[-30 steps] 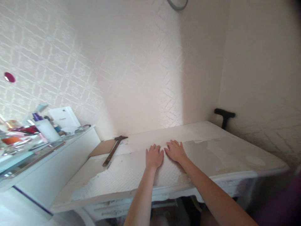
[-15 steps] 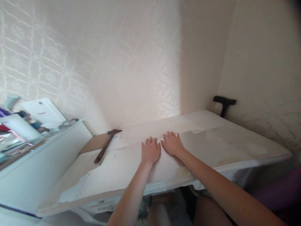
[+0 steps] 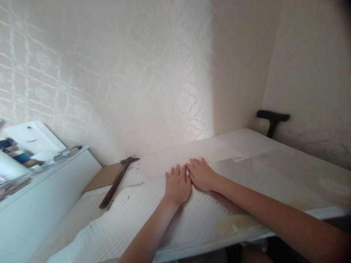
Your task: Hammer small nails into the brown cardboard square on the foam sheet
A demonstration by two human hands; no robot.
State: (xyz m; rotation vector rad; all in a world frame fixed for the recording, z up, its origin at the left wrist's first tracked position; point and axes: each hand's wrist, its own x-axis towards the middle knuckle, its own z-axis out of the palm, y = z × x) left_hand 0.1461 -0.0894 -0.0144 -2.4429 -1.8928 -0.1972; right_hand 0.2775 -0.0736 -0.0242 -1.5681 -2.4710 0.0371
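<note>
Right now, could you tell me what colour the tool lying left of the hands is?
The hammer-like tool is dark brown, seen in the head view.

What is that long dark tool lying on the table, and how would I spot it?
Start at the white table against the patterned wall. Left of the left hand, a long dark brown T-shaped tool lies slanted, its head overlapping a flat brown cardboard sheet. It is the table's only dark, slim thing.

Home room: wallpapered walls (image 3: pixel 109 73), cluttered dresser (image 3: pixel 41 171).
</note>
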